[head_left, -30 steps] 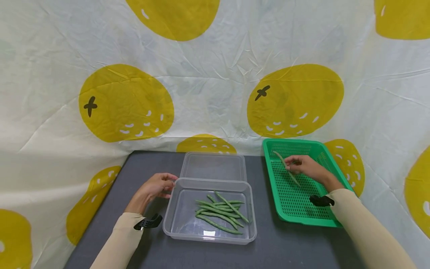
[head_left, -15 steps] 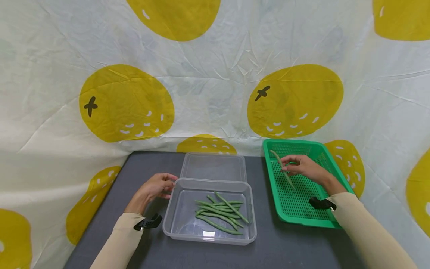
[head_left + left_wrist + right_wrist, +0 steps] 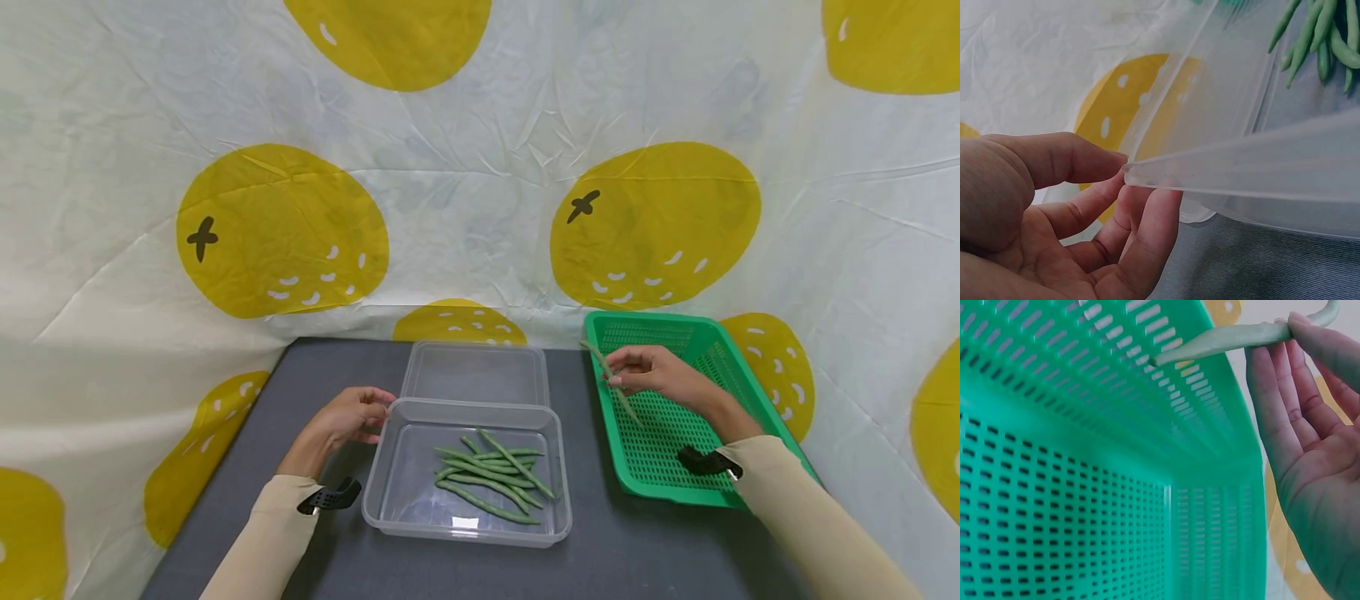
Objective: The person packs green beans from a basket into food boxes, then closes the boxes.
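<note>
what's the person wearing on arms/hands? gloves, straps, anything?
Long beige sleeves cover both arms to the wrists. A small black perforated clip-like piece sits at the left cuff, a similar black one at the right. Left hand and right hand are bare: no gloves, rings or markings visible.

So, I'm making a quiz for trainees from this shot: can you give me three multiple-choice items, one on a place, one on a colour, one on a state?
1. Where do the loose green beans lie?
A. in the clear tub
B. in the basket
C. on the table

2. What colour is the slotted basket?
A. yellow
B. green
C. grey

3. What is the right hand doing?
A. resting flat
B. gripping the basket rim
C. pinching a single bean

Answers:
1 A, the beans sit in a pile on the floor of the clear tub.
2 B, its walls and floor are green in both views.
3 C, its fingers pinch a single bean over the basket.
</note>
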